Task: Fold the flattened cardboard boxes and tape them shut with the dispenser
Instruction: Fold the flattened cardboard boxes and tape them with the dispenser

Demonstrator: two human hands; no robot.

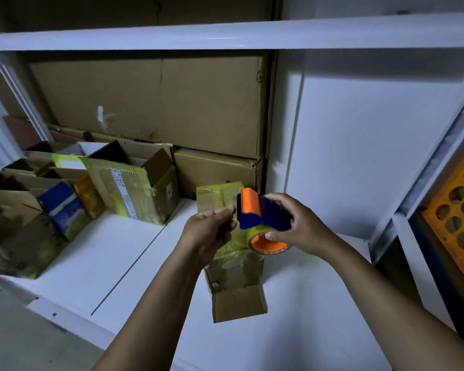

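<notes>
Right grip (300, 223) wraps the tape dispenser (255, 212); left grip (209, 231) pinches beside its blade, hold unclear, above the flattened box (237, 301) on the shelf (118, 250).

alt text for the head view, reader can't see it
The right hand holds an orange and blue tape dispenser above a cardboard box lying on a white shelf, while the left hand reaches to the dispenser's front edge. More opened boxes stand along the shelf's left side.
</notes>
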